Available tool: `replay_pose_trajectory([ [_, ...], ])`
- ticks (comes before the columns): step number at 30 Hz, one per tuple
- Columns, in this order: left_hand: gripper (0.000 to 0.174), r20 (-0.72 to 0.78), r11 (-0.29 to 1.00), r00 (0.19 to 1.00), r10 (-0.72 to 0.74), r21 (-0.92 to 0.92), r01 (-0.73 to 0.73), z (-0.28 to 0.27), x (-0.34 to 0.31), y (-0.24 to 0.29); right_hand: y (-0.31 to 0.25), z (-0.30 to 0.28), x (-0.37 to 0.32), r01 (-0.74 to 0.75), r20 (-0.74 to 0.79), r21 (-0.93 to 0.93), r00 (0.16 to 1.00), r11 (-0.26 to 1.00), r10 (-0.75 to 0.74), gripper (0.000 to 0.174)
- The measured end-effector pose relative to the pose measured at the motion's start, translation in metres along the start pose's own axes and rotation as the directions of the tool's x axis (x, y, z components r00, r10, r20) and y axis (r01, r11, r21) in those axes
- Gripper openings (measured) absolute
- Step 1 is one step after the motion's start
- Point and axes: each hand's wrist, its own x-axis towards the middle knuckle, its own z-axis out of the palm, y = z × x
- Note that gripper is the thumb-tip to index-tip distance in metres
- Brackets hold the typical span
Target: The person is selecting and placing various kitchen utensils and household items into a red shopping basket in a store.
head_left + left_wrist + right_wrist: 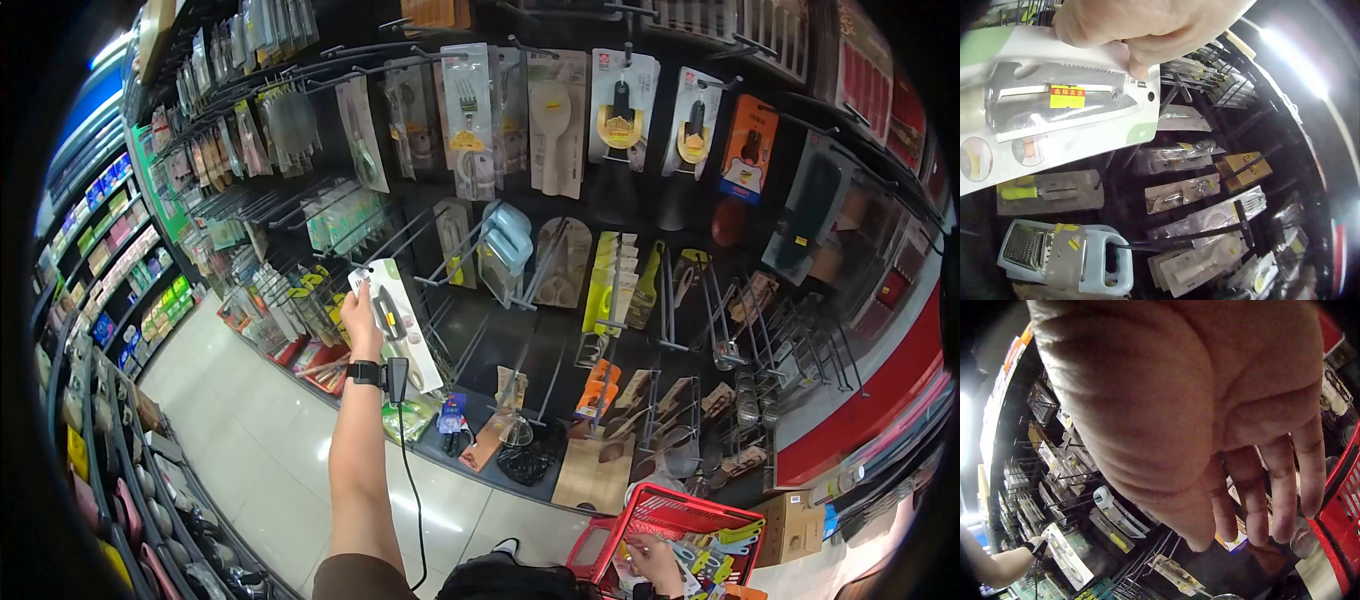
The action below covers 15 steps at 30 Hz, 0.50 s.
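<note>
My left hand [360, 322] pinches the top end of a white card with a packaged kitchen knife [408, 345] on it, held up before the rack. Seen close in the left wrist view, the knife [1063, 100] has a grey blade with a serrated edge and a yellow-and-red price sticker. The thumb and fingers of the left hand [1147, 28] lie over the card's edge near its hang hole. At lower right, my right hand [655, 565] is over a red shopping basket [655, 500]. Its fingers [1282, 500] extend loosely in the right wrist view, with nothing gripped.
Metal hooks project from the dark rack, carrying a pale blue grater [508, 240], a carded fork [467, 110] and other utensils. Wooden cutting boards [592, 470] stand low down. Packaged goods [715, 560] fill the basket. A cardboard box [792, 530] stands beside it.
</note>
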Motion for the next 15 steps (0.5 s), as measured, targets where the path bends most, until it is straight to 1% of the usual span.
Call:
replay_pose_trajectory([
  [1, 0.019, -0.001, 1.0, 1.0, -0.002, 0.0, 0.002, -0.002, 0.004, -0.006, 0.001, 0.003, 0.003, 0.011, -0.003, -0.03, 1.0, 0.999, -0.011, 0.022],
  [3, 0.019, 0.048, 1.0, 0.999, -0.01, 0.001, 0.01, -0.002, 0.011, -0.011, 0.002, 0.006, 0.006, 0.001, -0.002, -0.025, 1.0, 1.0, -0.001, 0.022],
  [4, 0.019, 0.051, 1.0, 0.999, -0.01, 0.002, 0.009, -0.001, 0.012, -0.011, 0.002, 0.009, 0.008, -0.01, -0.004, -0.017, 1.0, 1.0, 0.01, 0.022],
  [6, 0.019, 0.041, 0.998, 0.999, 0.011, 0.068, -0.014, 0.0, 0.011, -0.013, 0.001, 0.01, 0.01, -0.001, -0.014, -0.006, 1.0, 1.0, 0.001, 0.022],
  [8, 0.018, 0.053, 0.998, 0.998, 0.016, 0.059, -0.02, 0.004, 0.014, -0.013, -0.001, 0.012, 0.011, -0.002, -0.028, 0.005, 1.0, 1.0, 0.002, 0.022],
  [10, 0.019, 0.063, 0.999, 0.998, -0.019, -0.048, 0.022, 0.008, 0.016, -0.014, -0.003, 0.011, 0.01, 0.008, -0.034, -0.018, 0.999, 1.0, -0.009, 0.023],
  [11, 0.019, 0.085, 0.998, 0.996, -0.04, -0.049, 0.044, 0.004, 0.025, -0.024, 0.001, 0.014, 0.009, -0.015, -0.041, -0.023, 0.999, 1.0, 0.014, 0.024],
  [12, 0.019, 0.111, 0.996, 0.992, -0.062, -0.055, 0.069, 0.005, 0.022, -0.017, -0.003, 0.014, 0.006, -0.033, -0.05, -0.014, 0.998, 0.999, 0.032, 0.024],
  [14, 0.019, 0.164, 0.998, 0.986, -0.009, -0.06, 0.019, -0.002, 0.028, -0.026, -0.02, 0.011, 0.006, -0.105, -0.105, 0.022, 0.989, 0.994, 0.106, 0.021],
  [15, 0.02, 0.151, 0.997, 0.989, -0.004, -0.077, 0.016, -0.001, 0.025, -0.025, -0.02, 0.011, 0.005, -0.091, -0.114, -0.012, 0.989, 0.996, 0.089, 0.02],
])
